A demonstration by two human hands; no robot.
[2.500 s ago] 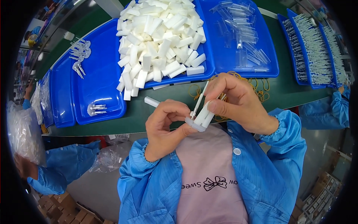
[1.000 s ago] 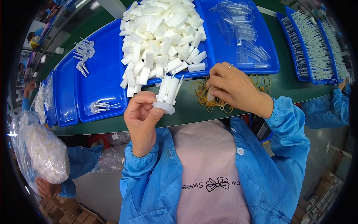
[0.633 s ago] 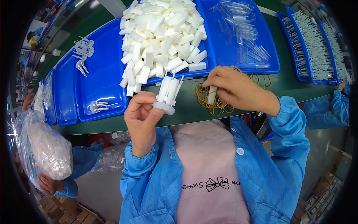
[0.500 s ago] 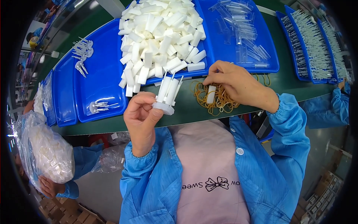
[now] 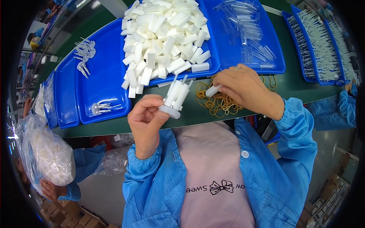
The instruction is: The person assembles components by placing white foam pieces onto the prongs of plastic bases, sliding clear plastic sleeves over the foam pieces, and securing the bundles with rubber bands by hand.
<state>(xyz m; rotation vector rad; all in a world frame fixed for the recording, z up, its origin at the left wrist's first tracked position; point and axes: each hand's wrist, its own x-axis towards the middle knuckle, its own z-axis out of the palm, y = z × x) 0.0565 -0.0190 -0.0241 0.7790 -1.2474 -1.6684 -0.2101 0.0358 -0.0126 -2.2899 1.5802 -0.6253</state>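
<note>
Between the thumb and fingers of my left hand (image 5: 149, 118) is a white plastic part with a round base and upright pins (image 5: 175, 97). White blocks stand among its pins. My right hand (image 5: 249, 88) pinches a single white foam block (image 5: 213, 91) by one end. That block is just above a loose pile of tan rubber bands (image 5: 224, 104) on the green table. Right behind both hands, a blue tray (image 5: 215, 57) is heaped with white foam blocks (image 5: 163, 41).
Clear plastic tubes (image 5: 247, 34) lie in the right-hand blue tray. Another blue tray (image 5: 102, 76) at left bears several pinned parts (image 5: 84, 53). Far right, narrow blue bins (image 5: 319, 49) hold many small pieces. At left, a person's hand (image 5: 51, 189) touches a filled plastic bag (image 5: 53, 155).
The white block that lay on the rubber bands is now in my right hand's fingers. My left hand has shifted slightly right and down with the pinned part.
</note>
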